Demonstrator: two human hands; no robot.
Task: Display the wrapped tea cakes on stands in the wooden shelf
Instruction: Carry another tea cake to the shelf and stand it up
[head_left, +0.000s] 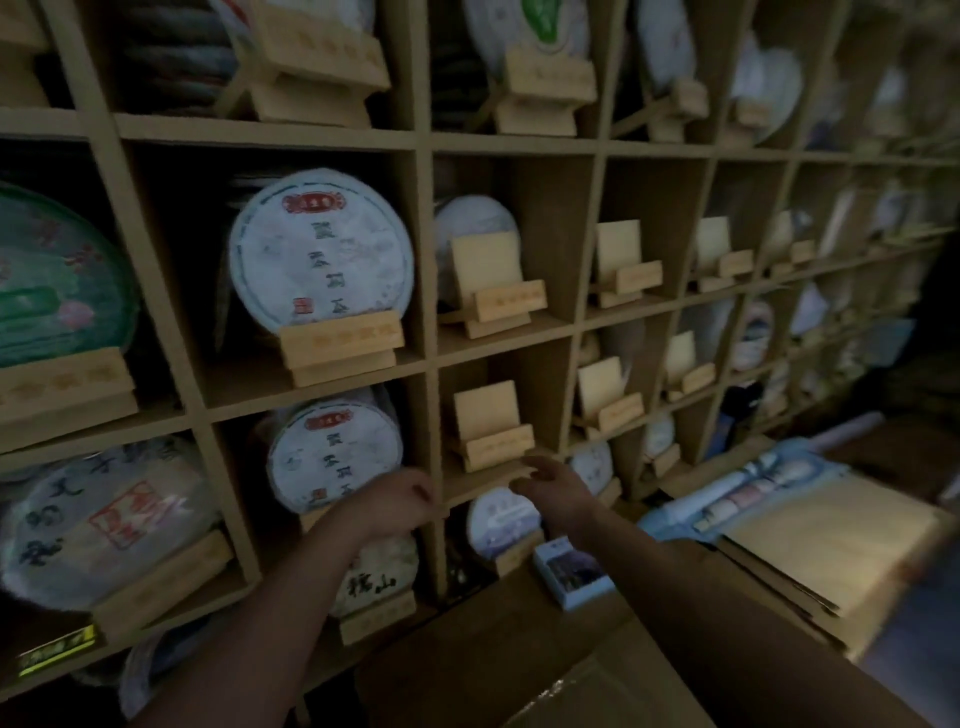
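A wooden shelf (426, 260) of square compartments fills the view. A white wrapped tea cake (322, 249) with a red label stands on a wooden stand (340, 345). A similar tea cake (335, 449) stands in the compartment below it. To the right of that, an empty stand (491, 431) sits in its compartment. My left hand (397, 501) hovers in front of the shelf's upright, fingers loosely curled, holding nothing. My right hand (550, 486) reaches toward the shelf edge under the empty stand, fingers relaxed, holding nothing that I can see.
More empty stands (623, 270) sit in compartments to the right. Other wrapped cakes (93, 519) fill the left compartments. A small box (571, 571) lies on a brown surface below, with cardboard sheets (821, 545) and a blue packet (743, 493) at the right.
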